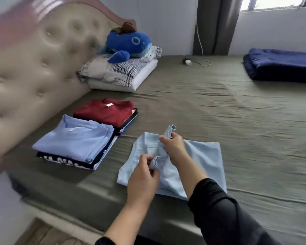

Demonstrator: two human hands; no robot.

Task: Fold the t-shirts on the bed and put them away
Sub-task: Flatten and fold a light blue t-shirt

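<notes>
Here in the head view I see my left hand (143, 175) pinching a folded hem of the pale blue t-shirt (201, 160), which lies flat on the bed (219, 106) beneath both hands. My right hand (172, 145), just beyond, grips its bunched collar edge. Two folded stacks (88, 135) sit left of my hands.

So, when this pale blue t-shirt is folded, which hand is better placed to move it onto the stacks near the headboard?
Probably the left hand. It grips the pale blue t-shirt on the side facing the two stacks, while the right hand would have to cross over.
</notes>
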